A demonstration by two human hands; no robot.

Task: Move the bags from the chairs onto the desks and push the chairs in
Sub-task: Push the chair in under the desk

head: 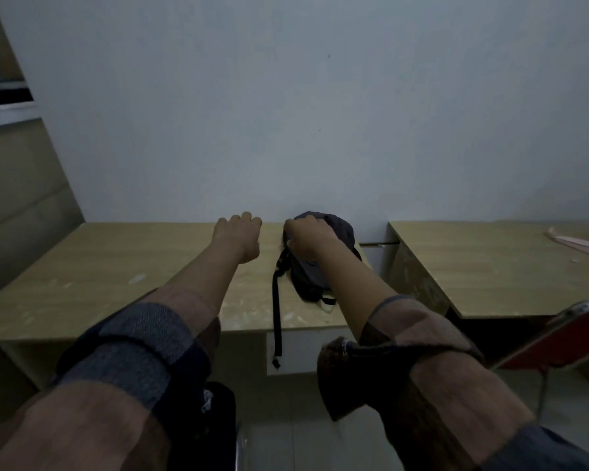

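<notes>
Far L: a window (0,79) and a padded panel (21,198) are seen beside the wooden desk (99,266), which is set against the wall (320,113). The left hand (237,237) is held over the desk top, knuckles up, fingers curled under and gripping nothing visible; contact w/ the surface cannot be told. The dark backpack (317,266) lies on the desk's R part, near the R edge; its top is gripped by the right hand (305,239), fingers curled round the fabric. One strap (277,321) is hung over the front edge.

Risks, as judged: the bag could be pulled off if the dangling strap is snagged by a chair or leg; it could slide off the R edge if shoved further, since a gap is left before the second desk (490,266).

Open room: much bare top to the L of the bag; a red chair (558,338) stands at the R; a dark chair back (218,419) is glimpsed below, not yet pushed in.
</notes>
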